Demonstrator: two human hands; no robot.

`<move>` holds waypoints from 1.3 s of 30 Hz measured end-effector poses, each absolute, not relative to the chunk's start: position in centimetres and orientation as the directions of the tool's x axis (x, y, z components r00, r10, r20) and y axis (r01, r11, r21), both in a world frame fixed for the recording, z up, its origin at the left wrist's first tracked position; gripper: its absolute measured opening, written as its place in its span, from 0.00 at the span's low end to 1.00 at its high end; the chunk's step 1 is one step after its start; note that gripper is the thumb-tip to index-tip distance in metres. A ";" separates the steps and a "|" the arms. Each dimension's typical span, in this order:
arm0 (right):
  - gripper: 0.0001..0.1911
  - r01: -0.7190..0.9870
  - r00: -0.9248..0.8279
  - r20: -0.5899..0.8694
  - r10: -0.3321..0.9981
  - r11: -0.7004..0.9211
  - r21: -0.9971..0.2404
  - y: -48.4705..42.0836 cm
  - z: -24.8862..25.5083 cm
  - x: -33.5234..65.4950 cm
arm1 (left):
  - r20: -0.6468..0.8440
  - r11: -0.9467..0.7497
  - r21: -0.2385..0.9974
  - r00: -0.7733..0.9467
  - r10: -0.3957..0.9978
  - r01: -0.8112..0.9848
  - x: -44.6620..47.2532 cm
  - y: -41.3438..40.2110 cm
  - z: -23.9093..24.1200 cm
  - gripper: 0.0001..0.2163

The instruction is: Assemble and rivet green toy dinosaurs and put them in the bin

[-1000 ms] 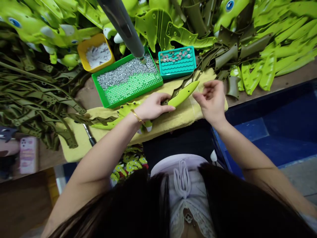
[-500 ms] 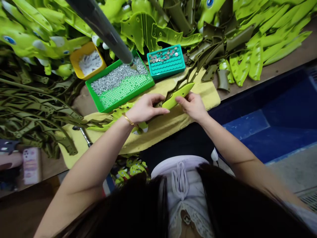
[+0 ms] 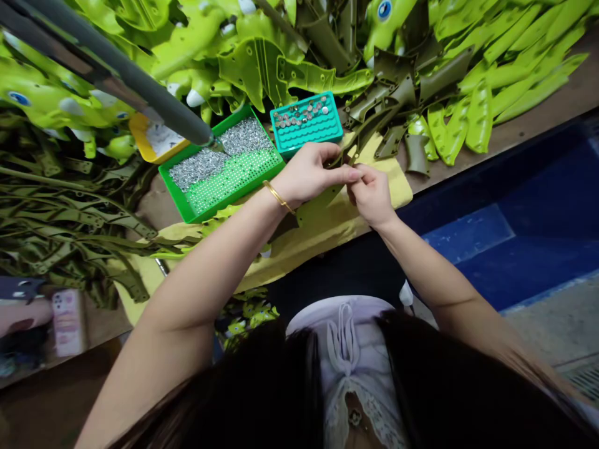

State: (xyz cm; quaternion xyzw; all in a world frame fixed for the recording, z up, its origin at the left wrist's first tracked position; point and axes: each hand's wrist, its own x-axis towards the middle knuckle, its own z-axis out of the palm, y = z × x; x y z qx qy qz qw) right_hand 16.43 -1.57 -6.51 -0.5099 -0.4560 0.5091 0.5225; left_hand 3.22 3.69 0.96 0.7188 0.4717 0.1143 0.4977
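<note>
My left hand (image 3: 316,176), with a gold bangle at the wrist, reaches across a lime-green and olive plastic toy part (image 3: 321,204) and hides much of it. Its thumb and fingers are closed at the part's far right end. There it meets my right hand (image 3: 373,196), whose fingers are curled in a pinch on the same end. Whatever small thing may lie between the fingertips is hidden. Under both hands lies a yellow cloth (image 3: 397,181), with another green spiky part (image 3: 218,221) partly behind my left forearm.
A dark rod-shaped tool (image 3: 154,100) slants down, its narrow tip over a green tray (image 3: 187,215) of screws. Beside it sit a teal tray (image 3: 309,128) of small round pieces and a yellow box (image 3: 140,134). Olive parts (image 3: 70,212) and green parts (image 3: 528,81) are heaped around.
My left hand has slid right and up along the toy part to meet my right hand, whose fingers have curled in more. The rod-shaped tool has swung left.
</note>
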 end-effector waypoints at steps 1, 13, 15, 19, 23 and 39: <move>0.30 -0.089 0.063 -0.061 0.996 -0.056 -0.994 -1.5 -6.5 16.2 | -0.332 -0.065 0.799 0.529 0.781 0.598 2.3 3.6 1.0 0.19; 0.26 -0.128 -0.140 -0.217 0.966 -0.235 -0.963 -5.0 -7.3 9.5 | -0.512 0.101 0.705 0.405 0.758 0.702 -3.8 1.6 0.7 0.16; 0.24 -0.106 -0.066 -0.172 0.983 -0.178 -0.978 -5.1 -7.8 8.7 | -0.510 0.145 0.745 0.415 0.753 0.651 -3.3 1.0 0.8 0.15; 0.22 -0.092 0.017 -0.129 0.992 -0.126 -0.988 -5.6 -8.7 8.3 | -0.483 0.212 0.783 0.357 0.800 0.585 -3.0 0.4 0.4 0.16; 0.23 0.209 -0.230 -0.198 0.953 -0.150 -0.966 -4.5 -7.1 11.6 | -0.419 0.020 0.727 0.420 0.805 0.687 -4.1 0.3 -1.2 0.18; 0.13 0.490 -0.870 -0.071 0.487 0.845 -0.215 14.4 -4.6 6.0 | -0.343 -0.430 0.340 0.536 0.771 0.836 -7.4 -7.4 -1.5 0.24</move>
